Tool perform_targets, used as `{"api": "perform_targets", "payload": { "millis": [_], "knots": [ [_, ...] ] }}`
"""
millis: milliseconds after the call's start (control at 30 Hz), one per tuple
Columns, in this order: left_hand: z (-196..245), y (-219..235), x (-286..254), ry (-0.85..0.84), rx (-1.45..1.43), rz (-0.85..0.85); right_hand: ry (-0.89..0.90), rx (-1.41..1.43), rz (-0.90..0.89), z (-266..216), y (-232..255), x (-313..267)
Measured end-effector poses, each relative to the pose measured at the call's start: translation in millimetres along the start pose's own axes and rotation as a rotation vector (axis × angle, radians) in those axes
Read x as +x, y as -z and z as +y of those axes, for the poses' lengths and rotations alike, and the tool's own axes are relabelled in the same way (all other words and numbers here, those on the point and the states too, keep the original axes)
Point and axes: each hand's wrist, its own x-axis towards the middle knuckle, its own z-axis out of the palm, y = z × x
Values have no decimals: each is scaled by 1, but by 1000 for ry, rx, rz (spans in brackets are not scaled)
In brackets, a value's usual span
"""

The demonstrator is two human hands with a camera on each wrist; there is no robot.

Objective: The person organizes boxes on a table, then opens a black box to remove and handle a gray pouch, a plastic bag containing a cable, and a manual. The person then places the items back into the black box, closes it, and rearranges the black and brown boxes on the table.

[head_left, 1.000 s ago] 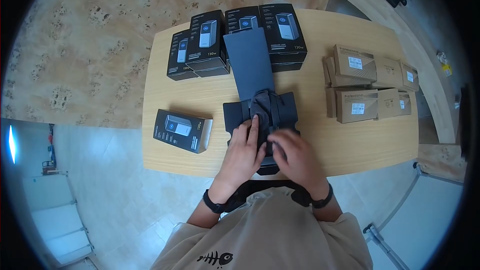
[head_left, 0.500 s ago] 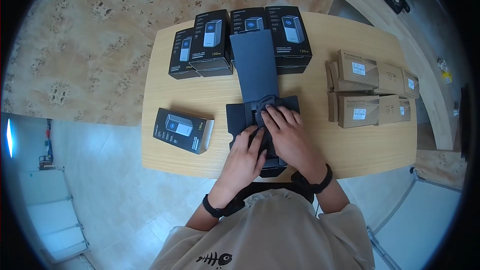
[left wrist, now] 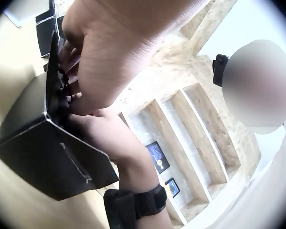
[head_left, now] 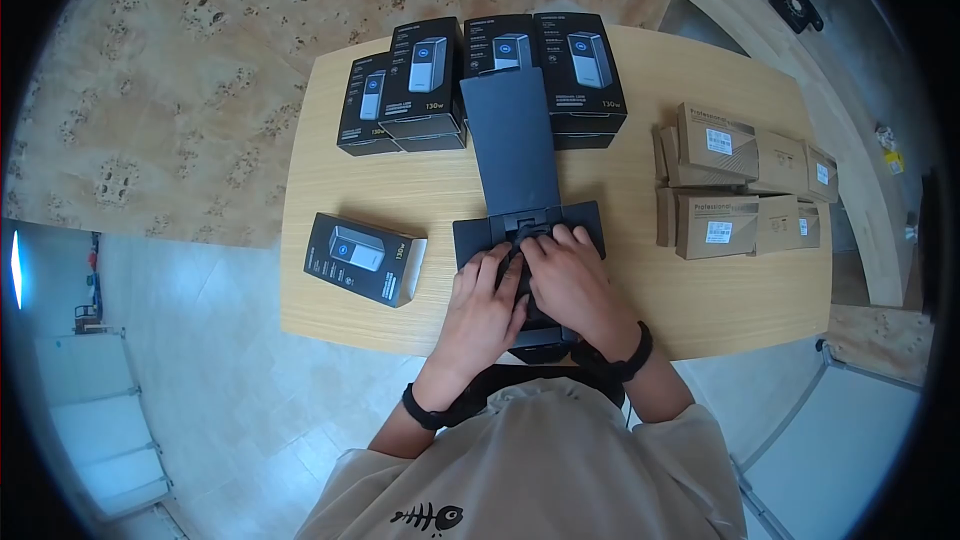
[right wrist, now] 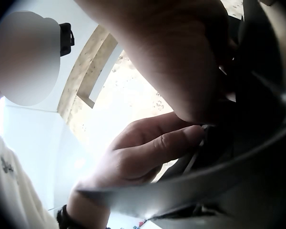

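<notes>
An unfolded black box, its long lid flap [head_left: 512, 145] pointing away and side flaps [head_left: 583, 225] spread, lies at the table's near edge. Inside it is a dark cloth pouch [head_left: 524, 232], mostly hidden by the hands. My left hand [head_left: 482, 312] presses into the box from the left, fingers extended. From the right, my right hand [head_left: 573, 285] presses on the pouch's upper part, fingers bent. In the left wrist view a thin dark cord shows at the fingertips above the black box [left wrist: 43, 152]. The right wrist view shows my left hand [right wrist: 138, 152] beside my right hand [right wrist: 176, 62].
Several black printed boxes [head_left: 422, 75] stand at the table's back. Another printed box [head_left: 358, 260], one end open, lies on the left. Several brown cartons [head_left: 717, 225] are stacked on the right. A dark telephone [head_left: 791, 3] sits on a shelf beyond the table.
My right hand has come from the box's right side onto the pouch, then moved slightly nearer my body. The pouch's upper end has moved down into the box. My left hand has stayed nearly still.
</notes>
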Motion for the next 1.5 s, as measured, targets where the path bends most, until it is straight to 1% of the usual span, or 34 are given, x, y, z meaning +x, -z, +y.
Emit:
{"api": "perform_targets", "payload": {
  "millis": [167,233,267,333,367,433,467,533,600,633,667,733,767,800,867,900,967,1100,1167,1300,1367,1500],
  "knots": [
    [-3,-9,4,17,107,9,12,-30,-33,1,2,2],
    [-4,-12,5,29,143,21,-9,118,-7,0,11,-5],
    [-5,-13,6,14,168,37,-1,119,-12,-2,16,-8],
    [-5,-16,6,8,189,49,-102,236,239,-6,24,-15],
    [-4,-19,7,16,207,59,-100,235,233,-5,23,-19],
    [-3,-21,7,16,221,68,-20,157,148,-1,19,-25],
    [-4,-19,5,12,165,79,-23,153,148,-1,15,-28],
    [-9,-11,-1,8,110,91,104,-35,100,0,4,-32],
    [-13,5,-14,60,-72,131,114,-87,86,-3,5,-32],
    [-16,11,-21,94,-61,177,103,-75,58,-6,11,-30],
    [-22,12,-29,95,-61,174,94,-65,32,-7,13,-28],
    [-36,11,-44,209,-206,258,102,-96,19,-8,10,-23],
    [-40,12,-48,211,-218,271,111,-128,7,-9,7,-21],
    [-41,12,-53,217,-214,272,117,-124,7,-9,6,-17],
    [-40,10,-61,348,-627,92,116,-147,-17,-9,4,-11],
    [-38,6,-64,280,-551,127,119,-148,-17,-9,1,-9],
    [-29,5,-64,279,-548,119,144,-197,21,-9,-5,-7],
    [-21,2,-60,255,-547,135,119,-186,-4,-12,-13,-13],
    [-20,3,-58,241,-546,144,101,-77,104,-12,-15,-17],
    [-18,4,-58,232,-550,117,141,-107,87,-15,-8,-27],
    [-17,5,-58,235,-548,109,94,-96,21,-23,1,-32],
    [-14,5,-57,233,-541,110,79,-145,-32,-28,-4,-38]
  ]
}}
